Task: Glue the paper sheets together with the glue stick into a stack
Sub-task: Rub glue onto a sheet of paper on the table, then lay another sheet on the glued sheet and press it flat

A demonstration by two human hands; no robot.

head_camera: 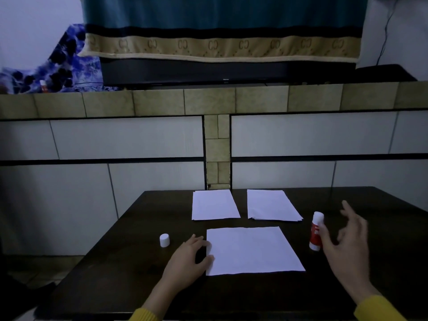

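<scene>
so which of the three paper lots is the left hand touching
The single near sheet, closest to the person: the left hand rests at its left edge. The far left lot and far right lot lie untouched.

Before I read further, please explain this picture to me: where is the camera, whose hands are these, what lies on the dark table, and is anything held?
There is no machine here. The single picture comes from a camera worn on a person's head, looking forward and down, so the two hands at the bottom are that person's own.

On the dark table lie three lots of white paper: the near sheet, a left pile and a right pile behind it. A white cap stands apart at the left. The glue stick, uncapped, stands upright at the right.

The left hand rests at the near sheet's left edge. The right hand is open beside the glue stick; whether it touches it, I cannot tell. Neither hand has a grip on anything.
</scene>
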